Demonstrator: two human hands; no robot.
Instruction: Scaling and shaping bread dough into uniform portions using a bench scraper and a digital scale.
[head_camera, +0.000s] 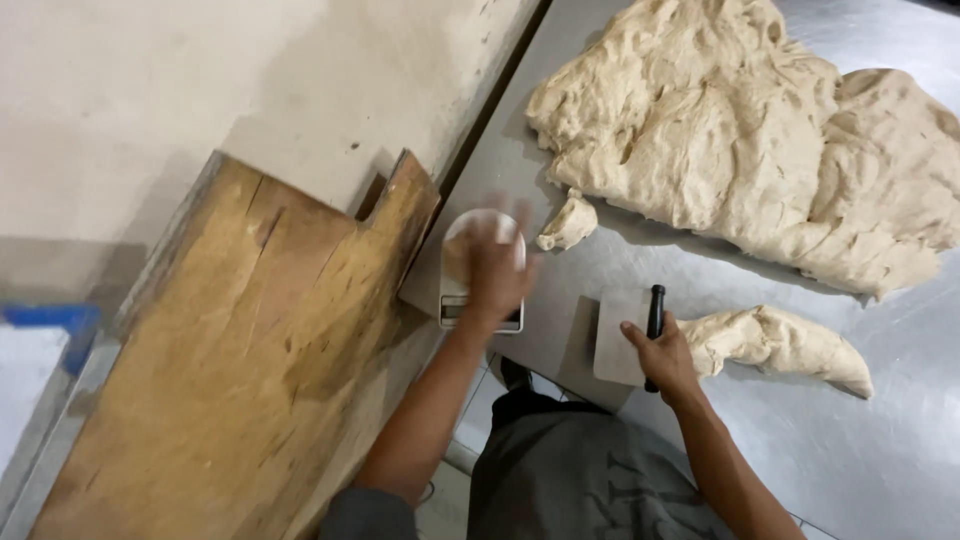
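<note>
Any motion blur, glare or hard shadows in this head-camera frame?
Head view: the left hand over the scale is motion-blurred; the right hand on the scraper is sharp. Soft sheen on the steel table; the big dough mass casts soft shadows.

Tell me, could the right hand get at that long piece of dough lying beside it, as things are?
Probably yes. The right hand lies right beside the long dough piece on the steel table, with nothing between them. But it holds a bench scraper, so its fingers are not free.
</note>
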